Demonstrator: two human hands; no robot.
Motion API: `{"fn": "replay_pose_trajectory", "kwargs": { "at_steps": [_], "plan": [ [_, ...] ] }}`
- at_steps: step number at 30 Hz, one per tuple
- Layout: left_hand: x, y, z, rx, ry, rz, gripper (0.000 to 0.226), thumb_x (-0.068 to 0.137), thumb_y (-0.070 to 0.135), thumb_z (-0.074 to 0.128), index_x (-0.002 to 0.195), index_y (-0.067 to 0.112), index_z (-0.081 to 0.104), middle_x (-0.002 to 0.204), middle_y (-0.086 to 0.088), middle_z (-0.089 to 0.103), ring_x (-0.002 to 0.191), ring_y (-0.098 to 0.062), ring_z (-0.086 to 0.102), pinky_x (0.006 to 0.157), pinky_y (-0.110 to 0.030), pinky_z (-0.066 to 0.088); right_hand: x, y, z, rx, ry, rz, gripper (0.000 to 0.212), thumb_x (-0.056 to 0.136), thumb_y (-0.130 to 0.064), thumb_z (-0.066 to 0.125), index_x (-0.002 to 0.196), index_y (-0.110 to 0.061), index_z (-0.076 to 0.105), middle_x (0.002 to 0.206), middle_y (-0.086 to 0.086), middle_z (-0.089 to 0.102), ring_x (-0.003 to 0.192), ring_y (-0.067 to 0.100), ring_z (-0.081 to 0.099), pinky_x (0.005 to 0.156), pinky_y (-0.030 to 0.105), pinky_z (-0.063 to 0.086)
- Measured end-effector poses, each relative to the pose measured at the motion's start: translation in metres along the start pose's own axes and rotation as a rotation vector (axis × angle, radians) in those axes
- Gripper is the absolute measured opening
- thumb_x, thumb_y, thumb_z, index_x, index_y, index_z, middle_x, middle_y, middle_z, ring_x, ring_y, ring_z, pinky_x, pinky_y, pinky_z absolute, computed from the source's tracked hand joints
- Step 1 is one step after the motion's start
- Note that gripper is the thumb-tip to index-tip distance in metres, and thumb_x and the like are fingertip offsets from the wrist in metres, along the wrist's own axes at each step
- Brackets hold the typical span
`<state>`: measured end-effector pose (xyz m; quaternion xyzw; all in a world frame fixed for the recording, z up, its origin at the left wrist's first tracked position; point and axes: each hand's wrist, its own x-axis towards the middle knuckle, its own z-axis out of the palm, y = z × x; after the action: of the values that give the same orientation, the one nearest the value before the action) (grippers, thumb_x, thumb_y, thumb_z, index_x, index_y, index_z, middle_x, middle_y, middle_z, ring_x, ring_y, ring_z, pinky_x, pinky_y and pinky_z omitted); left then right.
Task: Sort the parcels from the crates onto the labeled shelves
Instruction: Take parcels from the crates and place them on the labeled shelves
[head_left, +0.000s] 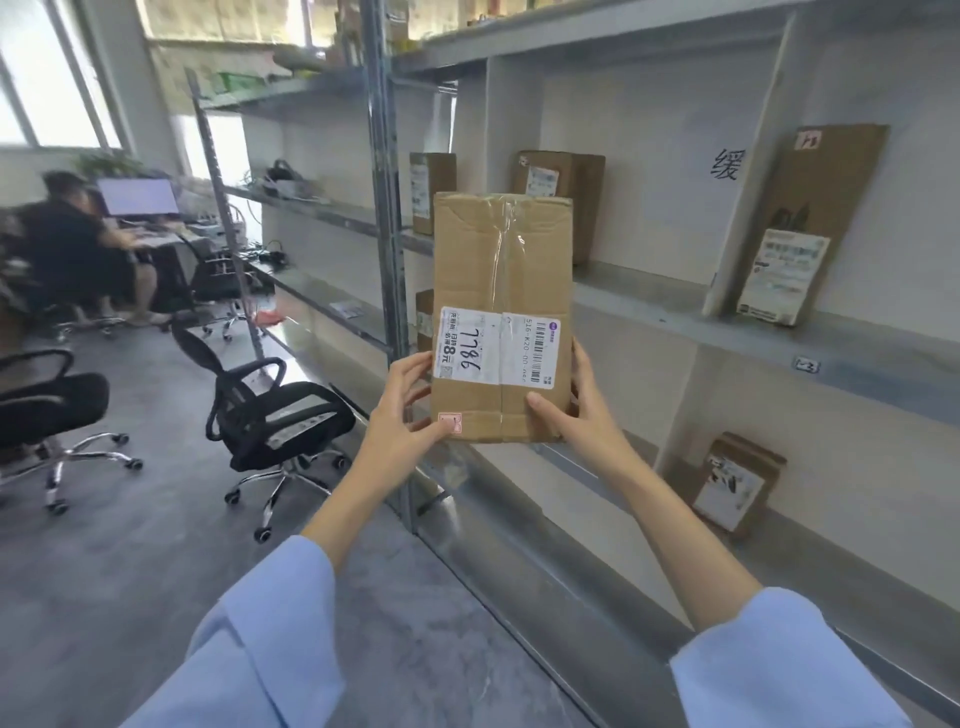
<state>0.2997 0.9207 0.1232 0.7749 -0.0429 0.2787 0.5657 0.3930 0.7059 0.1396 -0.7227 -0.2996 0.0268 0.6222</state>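
Both bare forearms (353, 499) raised and stretched forward out of loose light-blue sleeves (260, 639), left hand (410, 410) curled at the lower left edge of a brown taped cardboard parcel (501, 260), thumb laid on its front, right hand (576, 410) clasped round the lower right edge, thumb pressed across the front

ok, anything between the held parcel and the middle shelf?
Nothing visible blocks it. Left hand and right hand hold the parcel before the middle shelf. One carton stands at the back; the surface right of it shows bare.
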Motion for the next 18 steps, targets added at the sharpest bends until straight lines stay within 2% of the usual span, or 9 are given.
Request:
{"fn": "replay_pose_trajectory", "kwargs": {
  "at_steps": [1, 3, 6, 7, 9, 11, 14, 16, 18],
  "plan": [
    [0.01, -0.005, -0.007, 0.001, 0.006, -0.005, 0.072, 0.079, 0.017, 0.076, 0.138, 0.031, 0.037, 0.143, 0.016, 0.047, 0.125, 0.01, 0.045, 0.085, 0.0, 0.04, 0.013, 0.003, 0.006, 0.02, -0.006, 0.005, 0.086, 0.093, -0.027, 0.068, 0.154, -0.045, 0.009, 0.143, -0.026, 0.045, 0.128, -0.002, 0.048, 0.1, 0.032, 0.051],
    [0.031, -0.017, -0.022, 0.005, 0.026, -0.011, 0.072, 0.081, 0.011, 0.075, 0.137, 0.036, 0.037, 0.141, 0.022, 0.047, 0.122, 0.015, 0.044, 0.083, 0.0, 0.041, 0.042, 0.009, 0.019, 0.026, -0.013, 0.006, 0.083, 0.092, -0.027, 0.068, 0.154, -0.039, 0.015, 0.138, -0.027, 0.049, 0.127, 0.001, 0.051, 0.095, 0.034, 0.054],
    [0.066, -0.039, -0.048, 0.027, 0.059, -0.002, 0.073, 0.082, 0.007, 0.073, 0.136, 0.04, 0.037, 0.137, 0.029, 0.047, 0.117, 0.02, 0.045, 0.079, -0.002, 0.045, 0.089, 0.02, 0.044, -0.006, -0.011, -0.018, 0.07, 0.093, -0.028, 0.068, 0.151, -0.031, 0.029, 0.137, -0.02, 0.054, 0.125, -0.002, 0.052, 0.104, 0.032, 0.047],
    [0.078, -0.047, -0.058, 0.033, 0.063, 0.006, 0.072, 0.083, 0.006, 0.073, 0.135, 0.041, 0.038, 0.137, 0.03, 0.047, 0.116, 0.02, 0.045, 0.078, -0.002, 0.045, 0.104, 0.024, 0.055, -0.004, -0.01, -0.026, 0.068, 0.093, -0.027, 0.068, 0.15, -0.029, 0.031, 0.137, -0.02, 0.055, 0.123, -0.005, 0.052, 0.105, 0.026, 0.045],
    [0.102, -0.066, -0.082, 0.04, 0.068, 0.018, 0.072, 0.083, 0.005, 0.073, 0.133, 0.043, 0.038, 0.137, 0.029, 0.047, 0.118, 0.018, 0.045, 0.079, -0.002, 0.046, 0.136, 0.03, 0.078, 0.004, -0.012, -0.041, 0.065, 0.093, -0.025, 0.068, 0.147, -0.028, 0.034, 0.133, -0.021, 0.056, 0.116, -0.013, 0.052, 0.093, 0.008, 0.043],
    [0.127, -0.083, -0.111, 0.043, 0.072, 0.026, 0.072, 0.083, 0.006, 0.073, 0.132, 0.045, 0.037, 0.138, 0.027, 0.047, 0.119, 0.017, 0.045, 0.079, -0.003, 0.046, 0.17, 0.032, 0.106, 0.008, -0.005, -0.055, 0.06, 0.092, -0.022, 0.07, 0.141, -0.033, 0.037, 0.129, -0.024, 0.056, 0.111, -0.017, 0.054, 0.083, 0.002, 0.042],
    [0.17, -0.105, -0.157, 0.058, 0.067, 0.031, 0.072, 0.083, 0.009, 0.074, 0.133, 0.045, 0.037, 0.139, 0.027, 0.046, 0.122, 0.016, 0.044, 0.081, -0.008, 0.048, 0.222, 0.03, 0.149, 0.025, 0.026, -0.073, 0.065, 0.089, -0.025, 0.072, 0.145, -0.027, 0.037, 0.133, -0.018, 0.055, 0.111, -0.016, 0.053, 0.081, 0.001, 0.043],
    [0.197, -0.117, -0.187, 0.071, 0.062, 0.038, 0.072, 0.083, 0.011, 0.075, 0.129, 0.051, 0.037, 0.137, 0.031, 0.045, 0.122, 0.016, 0.044, 0.084, -0.011, 0.048, 0.253, 0.028, 0.175, 0.014, 0.074, -0.084, 0.074, 0.087, -0.031, 0.074, 0.149, -0.026, 0.033, 0.14, -0.015, 0.051, 0.115, -0.014, 0.049, 0.085, 0.002, 0.041],
    [0.224, -0.127, -0.211, 0.078, 0.05, 0.058, 0.072, 0.083, 0.011, 0.075, 0.126, 0.055, 0.037, 0.137, 0.032, 0.044, 0.121, 0.017, 0.044, 0.085, -0.013, 0.047, 0.279, 0.029, 0.195, 0.005, 0.123, -0.098, 0.077, 0.085, -0.034, 0.075, 0.15, -0.026, 0.034, 0.143, -0.013, 0.05, 0.123, -0.003, 0.049, 0.098, 0.015, 0.042]
  ]
}}
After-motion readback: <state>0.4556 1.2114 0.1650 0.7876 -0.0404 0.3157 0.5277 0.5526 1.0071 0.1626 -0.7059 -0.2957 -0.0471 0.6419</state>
